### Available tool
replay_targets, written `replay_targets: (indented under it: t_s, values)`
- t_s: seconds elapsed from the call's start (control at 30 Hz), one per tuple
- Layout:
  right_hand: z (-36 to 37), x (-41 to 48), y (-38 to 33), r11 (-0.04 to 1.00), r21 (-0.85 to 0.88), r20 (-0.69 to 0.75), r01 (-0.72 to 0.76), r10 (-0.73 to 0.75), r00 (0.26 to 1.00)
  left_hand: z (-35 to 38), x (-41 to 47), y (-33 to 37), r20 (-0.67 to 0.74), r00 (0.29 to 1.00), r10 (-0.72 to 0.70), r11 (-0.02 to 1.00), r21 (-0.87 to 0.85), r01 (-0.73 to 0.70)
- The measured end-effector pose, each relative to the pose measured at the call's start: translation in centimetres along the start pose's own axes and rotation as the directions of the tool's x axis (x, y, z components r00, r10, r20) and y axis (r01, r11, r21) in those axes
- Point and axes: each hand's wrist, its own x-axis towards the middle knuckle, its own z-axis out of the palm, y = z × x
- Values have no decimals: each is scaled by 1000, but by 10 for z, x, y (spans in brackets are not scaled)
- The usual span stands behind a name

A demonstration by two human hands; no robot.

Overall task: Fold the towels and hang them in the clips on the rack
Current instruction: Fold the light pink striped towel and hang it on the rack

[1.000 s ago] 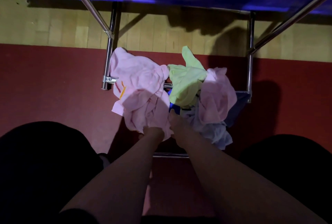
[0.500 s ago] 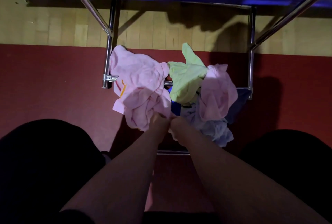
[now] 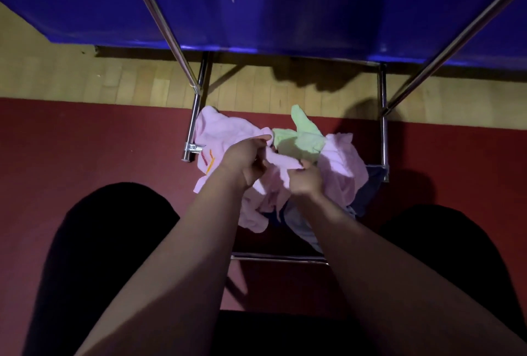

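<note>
Barely started: left hand and right hand both grip 1 pink towel mid-frame; green towel and others lie heaped, none hung.

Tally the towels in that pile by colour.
Pink: 2, the held pink towel, gripped by the left hand and the right hand, and the other pink towel.
Green: 1, the green towel.
Pale blue: 1, the pale blue towel.
Total: 4 in sight; the folds may hide more.
</note>
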Motion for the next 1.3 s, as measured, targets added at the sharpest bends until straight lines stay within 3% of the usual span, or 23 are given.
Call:
replay_targets:
  t_s: [0.07,0.17,0.3,0.43,0.57,0.63,0.77,0.93,1.07,1.17,1.3]
  values:
    - [-11,-9,-22,996,-45,-49,75,-78,996,1,-23,10,65,998,1,999,46,-4]
    - [-25,-41,-51,961,-63,-59,271,-275,960,2,-66,20,72,989,127,975,172,-137]
    - [-44,-100,-89,822,-44,-137,568,-568,812,12,-138,22,295,883,366,875,213,-434]
    - [-69,-157,-137,692,-50,-135,720,-719,681,18,-194,38,362,665,654,547,381,-745]
    - [-97,-222,-184,458,-205,-67,865,-888,454,21,-262,59,476,386,790,85,538,-839]
    - [-105,-252,-202,384,-245,-46,890,-922,384,19,-287,67,451,306,838,-8,570,-821]
    - [-125,-306,-226,263,-286,7,921,-961,277,11,-328,79,464,227,856,-127,616,-778]
    - [-156,-331,-235,287,-396,39,872,-944,328,6,-385,88,301,73,951,-121,578,-807]
    - [-169,-334,-221,426,-309,-16,850,-896,443,9,-428,87,259,15,966,-110,462,-880]
    - [-167,-331,-207,548,-217,35,808,-823,567,13,-444,87,244,-15,970,-113,394,-912]
    - [-170,-315,-194,680,-233,84,695,-698,711,7,-442,95,177,-29,984,-102,415,-904]
